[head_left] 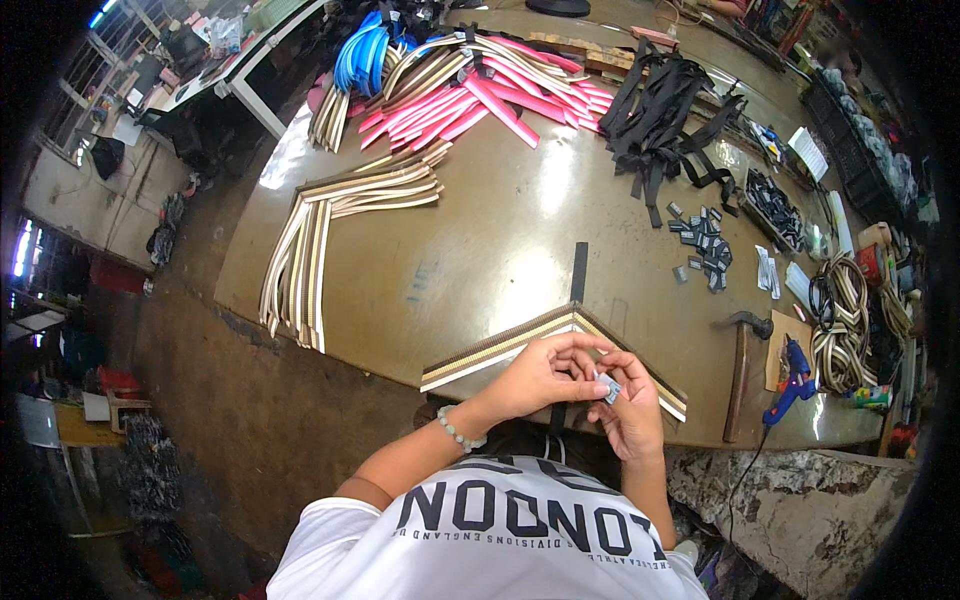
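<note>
Hands meet just above the near edge of the worn brown surface (480, 250). The left hand (545, 375) and the right hand (632, 410) pinch between them a small silver metal clip (610, 390), fingers closed on it. Directly beyond the clip lies a folded beige-and-brown striped webbing strap (520, 345); right of the strap rests a brown-handled hammer (742, 360).

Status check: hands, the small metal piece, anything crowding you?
Both hands together at table edge, left hand and right hand pinching small metal buckle. Striped strap lies just beyond. Hammer right, clear.
</note>
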